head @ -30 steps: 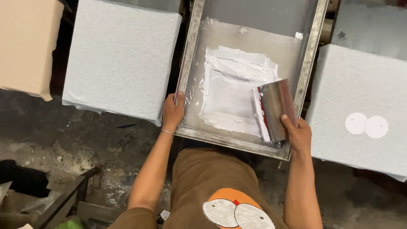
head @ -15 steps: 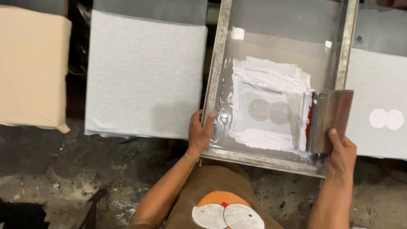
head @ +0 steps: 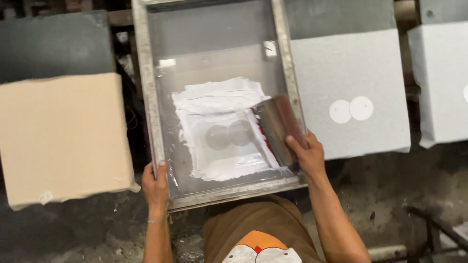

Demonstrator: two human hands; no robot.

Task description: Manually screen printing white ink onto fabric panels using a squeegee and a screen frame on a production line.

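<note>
Nearest the camera: brown shirt (head: 253, 224) with an orange and white print at the bottom edge. Just past that, left hand (head: 156, 187) clamped on the near left corner of the frame (head: 146, 97), thumb up on the metal rail. Right hand (head: 306, 155) wrapped around the squeegee (head: 279, 127), which sits tilted against the right rail, blade down on the mesh.

On the mesh: thick white ink (head: 219, 129) spread in a rough patch toward the near half, with two round shapes showing grey through the middle. Looks like the ink is already pulled across the stencil, squeegee parked at the right side of it, so this pass seems about finished or just about to go back. Can't tell what's under the screen.

To the right, off the frame's right rail: grey pad (head: 351, 73) already carrying two white dots, so that one looks printed. Another grey pad (head: 441, 73) at the far right edge, with a sliver of white at the cutoff. To the left: tan pad (head: 63, 136), blank, still to do by the look of it. Farther back, far half of the mesh bare and see-through.
</note>
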